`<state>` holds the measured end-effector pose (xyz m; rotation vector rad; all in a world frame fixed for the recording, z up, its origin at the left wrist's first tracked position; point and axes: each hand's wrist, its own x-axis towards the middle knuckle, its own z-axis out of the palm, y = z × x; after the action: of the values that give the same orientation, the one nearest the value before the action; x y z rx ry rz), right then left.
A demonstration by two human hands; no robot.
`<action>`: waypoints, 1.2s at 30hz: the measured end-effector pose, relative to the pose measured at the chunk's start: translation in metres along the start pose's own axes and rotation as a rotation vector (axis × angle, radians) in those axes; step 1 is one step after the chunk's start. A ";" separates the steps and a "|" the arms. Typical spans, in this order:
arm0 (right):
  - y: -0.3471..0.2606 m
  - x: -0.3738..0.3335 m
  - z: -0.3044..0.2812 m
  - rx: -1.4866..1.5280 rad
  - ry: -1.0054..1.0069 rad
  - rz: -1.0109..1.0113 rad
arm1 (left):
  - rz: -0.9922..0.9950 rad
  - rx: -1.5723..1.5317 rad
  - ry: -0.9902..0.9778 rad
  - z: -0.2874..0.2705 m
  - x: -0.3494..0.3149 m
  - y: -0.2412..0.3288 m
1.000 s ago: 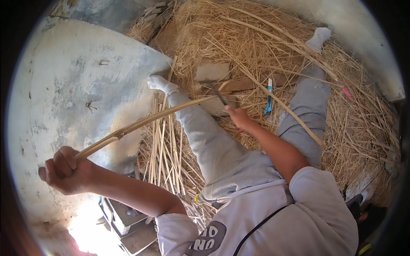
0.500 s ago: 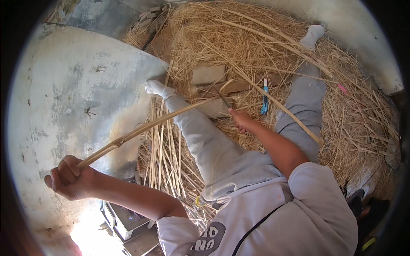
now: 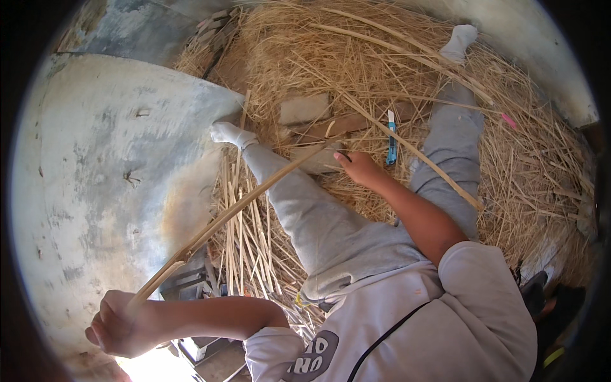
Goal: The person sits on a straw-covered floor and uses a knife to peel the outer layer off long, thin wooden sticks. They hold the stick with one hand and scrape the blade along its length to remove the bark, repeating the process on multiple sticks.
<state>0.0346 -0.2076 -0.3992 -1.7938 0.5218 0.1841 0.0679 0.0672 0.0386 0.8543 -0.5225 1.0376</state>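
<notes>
My left hand [image 3: 126, 323], low at the left, is closed round the near end of a long split bamboo strip [image 3: 238, 205]. The strip slants up and away across my left shin, with a rough node partway along. At its far end my right hand [image 3: 360, 169] is closed on a knife [image 3: 344, 156]. Little of that knife shows; its thin dark blade lies close to the strip's tip, and I cannot tell whether they touch. A short curled piece of bamboo [image 3: 330, 129] is just beyond the tip, near a flat brick [image 3: 304, 109].
A blue box cutter [image 3: 391, 145] lies between my legs, blade extended. Shavings [image 3: 299, 51] cover the ground, with long strips [image 3: 420, 156] across them, one over my right leg. Split sticks [image 3: 245, 248] are heaped beside my left thigh. A pale wall [image 3: 108, 146] stands left.
My left hand has drawn nearer and lower with the bamboo strip. The knife has turned, showing less of its blade. The short curled piece now appears apart from the strip's tip.
</notes>
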 end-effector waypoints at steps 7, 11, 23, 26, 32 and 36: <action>-0.030 -0.008 0.006 -0.022 -0.015 -0.031 | 1.025 1.619 -0.443 -0.034 0.008 0.010; -0.033 -0.013 0.000 -0.089 -0.003 -0.042 | 1.300 1.964 -0.338 -0.044 0.024 0.010; -0.040 -0.014 -0.008 -0.055 0.004 -0.087 | 1.357 2.094 -0.426 -0.046 0.016 0.031; -0.056 -0.025 -0.008 -0.130 0.003 -0.182 | 1.406 2.243 -0.317 -0.054 0.025 0.034; 0.007 0.005 -0.003 -0.090 0.106 -0.164 | 0.994 1.621 -0.450 -0.053 0.019 0.034; 0.079 0.050 -0.030 -0.272 0.137 0.016 | 0.081 0.335 -0.378 -0.058 0.035 0.022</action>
<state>0.0397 -0.2644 -0.4790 -2.0784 0.6329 0.1495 0.0626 0.1385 0.0387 1.3500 -0.7166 1.0582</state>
